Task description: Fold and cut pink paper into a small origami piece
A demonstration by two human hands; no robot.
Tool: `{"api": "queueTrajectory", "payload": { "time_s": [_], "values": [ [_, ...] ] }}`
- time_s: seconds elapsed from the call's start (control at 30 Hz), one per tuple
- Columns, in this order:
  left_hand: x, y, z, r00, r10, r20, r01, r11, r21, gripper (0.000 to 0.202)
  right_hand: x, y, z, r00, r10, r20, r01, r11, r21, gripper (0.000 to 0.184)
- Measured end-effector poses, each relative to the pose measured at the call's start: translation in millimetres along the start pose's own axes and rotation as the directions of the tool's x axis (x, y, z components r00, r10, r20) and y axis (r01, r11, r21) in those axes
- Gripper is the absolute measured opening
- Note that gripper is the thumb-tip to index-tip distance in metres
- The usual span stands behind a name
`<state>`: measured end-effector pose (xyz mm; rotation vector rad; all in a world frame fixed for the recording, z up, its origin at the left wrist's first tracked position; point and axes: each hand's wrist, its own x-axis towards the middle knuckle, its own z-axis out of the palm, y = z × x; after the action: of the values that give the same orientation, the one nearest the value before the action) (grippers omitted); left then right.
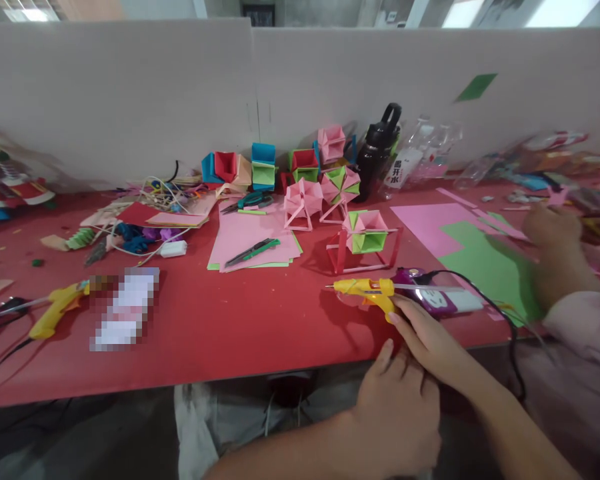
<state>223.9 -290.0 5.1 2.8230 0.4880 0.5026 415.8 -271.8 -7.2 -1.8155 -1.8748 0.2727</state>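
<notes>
A yellow glue gun (365, 288) with a clear glue stick in its back points left above the red table. My right hand (433, 340) has its fingers around the lower handle. Just below it, my left hand (397, 407) reaches in from the bottom with bent fingers, close against the underside of my right hand. Its fingertips are partly hidden, and I cannot see whether they hold anything. Behind the glue gun stands a pink and green folded-paper wheel (367, 233) on a red paper frame. A purple and white power strip (437, 300) lies right of the handle.
More paper wheels (303, 200) and a black bottle (377, 153) stand by the board. A utility knife (254, 252) lies on pink sheets. At left are a second glue gun (55, 313), a blurred phone-like thing (127, 310) and paper scraps. Another person's arm (565, 260) works at right.
</notes>
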Motion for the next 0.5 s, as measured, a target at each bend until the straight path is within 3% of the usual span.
{"api": "queueTrajectory", "payload": {
  "time_s": [0.13,0.3,0.5],
  "values": [
    [-16,-8,-18.2,1.000,-0.009,-0.028,0.005,0.991,-0.136,0.040,-2,7,3,0.996,-0.080,-0.048,0.073,0.990,-0.122,0.040],
    [-31,-17,-34.5,0.997,-0.053,-0.055,0.038,0.967,-0.252,0.031,-10,2,1,0.989,-0.059,-0.139,0.034,0.985,-0.171,0.042],
    [-34,-29,-48.8,0.991,-0.105,-0.083,0.072,0.943,-0.326,0.024,-14,-3,13,0.934,-0.217,-0.283,0.137,0.951,-0.279,0.031]
  ]
}}
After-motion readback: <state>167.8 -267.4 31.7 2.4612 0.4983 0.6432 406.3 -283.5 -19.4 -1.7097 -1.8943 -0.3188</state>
